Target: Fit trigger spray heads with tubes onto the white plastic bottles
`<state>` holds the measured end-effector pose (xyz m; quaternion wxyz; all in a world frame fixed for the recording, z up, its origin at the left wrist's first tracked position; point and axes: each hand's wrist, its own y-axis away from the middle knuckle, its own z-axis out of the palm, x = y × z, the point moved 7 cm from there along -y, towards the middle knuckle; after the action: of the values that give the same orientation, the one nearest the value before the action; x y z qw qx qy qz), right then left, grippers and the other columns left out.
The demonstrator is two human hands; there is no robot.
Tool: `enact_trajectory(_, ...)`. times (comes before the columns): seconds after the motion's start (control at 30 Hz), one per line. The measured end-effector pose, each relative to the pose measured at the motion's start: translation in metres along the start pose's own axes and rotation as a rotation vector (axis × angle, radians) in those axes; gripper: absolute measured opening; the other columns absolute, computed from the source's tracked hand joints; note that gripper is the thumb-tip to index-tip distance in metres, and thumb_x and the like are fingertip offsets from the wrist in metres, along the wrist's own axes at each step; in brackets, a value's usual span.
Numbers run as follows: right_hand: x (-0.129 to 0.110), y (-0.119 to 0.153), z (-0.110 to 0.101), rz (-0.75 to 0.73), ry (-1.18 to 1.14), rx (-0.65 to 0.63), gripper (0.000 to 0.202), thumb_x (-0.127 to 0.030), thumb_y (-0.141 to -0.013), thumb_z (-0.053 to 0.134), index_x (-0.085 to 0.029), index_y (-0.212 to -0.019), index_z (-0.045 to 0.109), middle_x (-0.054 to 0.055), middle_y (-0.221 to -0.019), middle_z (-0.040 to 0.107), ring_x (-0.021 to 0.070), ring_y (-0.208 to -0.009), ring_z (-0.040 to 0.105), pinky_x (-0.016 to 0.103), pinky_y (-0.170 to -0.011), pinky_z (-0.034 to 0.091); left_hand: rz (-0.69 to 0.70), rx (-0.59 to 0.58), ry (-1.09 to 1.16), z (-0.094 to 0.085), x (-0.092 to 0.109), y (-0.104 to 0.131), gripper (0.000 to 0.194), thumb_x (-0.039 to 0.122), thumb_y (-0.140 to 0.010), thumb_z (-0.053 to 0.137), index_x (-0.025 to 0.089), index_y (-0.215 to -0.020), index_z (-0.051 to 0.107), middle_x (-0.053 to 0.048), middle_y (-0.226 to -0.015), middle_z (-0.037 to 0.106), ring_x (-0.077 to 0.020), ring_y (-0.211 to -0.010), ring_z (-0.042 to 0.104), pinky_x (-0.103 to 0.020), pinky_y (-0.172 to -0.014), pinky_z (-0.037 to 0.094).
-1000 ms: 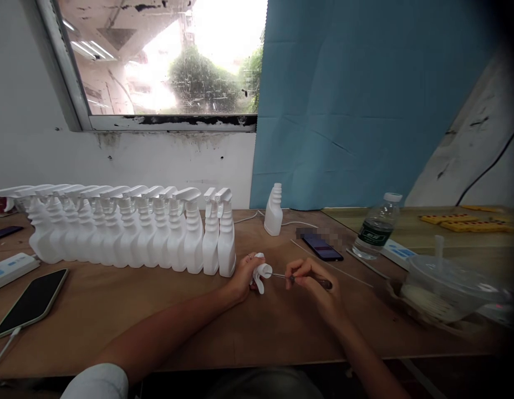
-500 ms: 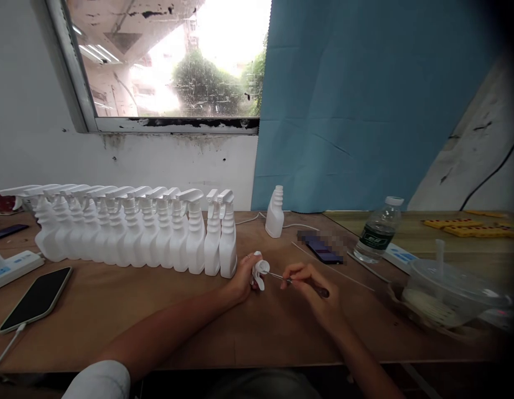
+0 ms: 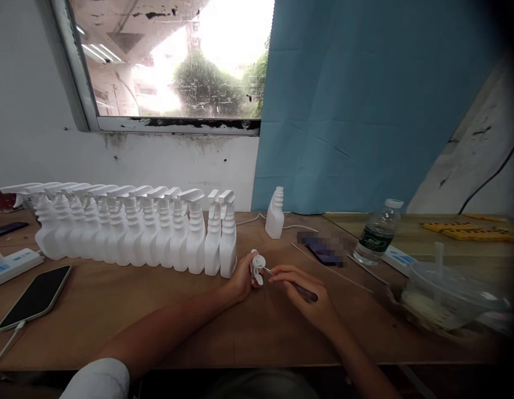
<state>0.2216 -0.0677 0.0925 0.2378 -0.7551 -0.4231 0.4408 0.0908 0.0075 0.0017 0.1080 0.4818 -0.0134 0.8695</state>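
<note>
My left hand (image 3: 242, 278) is closed round a white spray trigger head (image 3: 258, 266), its round open end turned toward the right. In my right hand (image 3: 313, 299) is a slim tool with a brown handle (image 3: 307, 293) and a thin metal shaft, whose exact kind I cannot make out. The shaft's tip is at the trigger head's round end; whether it touches is too small to tell. Behind my hands an uncapped white spray bottle (image 3: 275, 216) stands upright. Left of them stands a tight row of white spray bottles (image 3: 173, 238) with trigger heads on.
A phone (image 3: 35, 296) on a cable and a power strip (image 3: 15, 266) lie at the left. To the right are a dark phone (image 3: 321, 249), a water bottle (image 3: 375, 235) and a lidded plastic bowl (image 3: 443, 293). The table's front edge (image 3: 240, 368) runs near my body.
My right hand has shifted left and its fingers have slid forward along the tool, toward the trigger head. The trigger head in my left hand has turned and moved slightly left.
</note>
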Motion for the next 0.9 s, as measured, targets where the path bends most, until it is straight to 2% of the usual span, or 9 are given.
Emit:
enact_trajectory(0.27, -0.006, 0.000, 0.001, -0.025, -0.008, 0.003, 0.029, -0.009, -0.092, 0.050, -0.027, -0.104, 0.069, 0.004, -0.108, 0.070, 0.0171, -0.100, 0.068, 0.029, -0.090, 0.054, -0.007, 0.004, 0.024, 0.001, 0.001, 0.002, 0.049, 0.065, -0.069, 0.065, 0.018, -0.072, 0.052, 0.002, -0.055, 0.053, -0.0096, -0.043, 0.044, -0.021, -0.040, 0.024)
enact_trajectory(0.53, -0.003, 0.006, 0.006, -0.102, 0.057, -0.054, 0.033, -0.006, -0.092, 0.049, -0.026, -0.113, 0.066, 0.006, -0.115, 0.066, 0.0179, -0.106, 0.066, 0.029, -0.093, 0.053, -0.028, -0.029, 0.042, 0.002, 0.001, 0.001, 0.051, 0.067, -0.072, 0.064, 0.017, -0.072, 0.052, 0.001, -0.057, 0.054, -0.0098, -0.046, 0.046, -0.020, -0.042, 0.024)
enact_trajectory(0.77, -0.001, 0.004, 0.014, -0.087, 0.174, -0.148, 0.038, -0.011, -0.094, 0.047, -0.029, -0.124, 0.063, 0.007, -0.132, 0.057, 0.0191, -0.118, 0.061, 0.030, -0.098, 0.051, 0.007, -0.061, 0.027, 0.005, -0.001, 0.001, 0.053, 0.067, -0.066, 0.069, 0.017, -0.074, 0.052, 0.003, -0.058, 0.052, -0.0093, -0.045, 0.044, -0.020, -0.040, 0.023)
enact_trajectory(0.9, 0.002, 0.002, 0.019, -0.127, 0.217, -0.136, 0.038, -0.012, -0.095, 0.046, -0.031, -0.123, 0.064, 0.006, -0.137, 0.054, 0.0198, -0.120, 0.059, 0.033, -0.099, 0.052, -0.012, -0.102, 0.016, 0.009, -0.001, 0.003, 0.052, 0.064, -0.067, 0.071, 0.016, -0.078, 0.054, 0.002, -0.064, 0.057, -0.0074, -0.044, 0.043, -0.019, -0.039, 0.019)
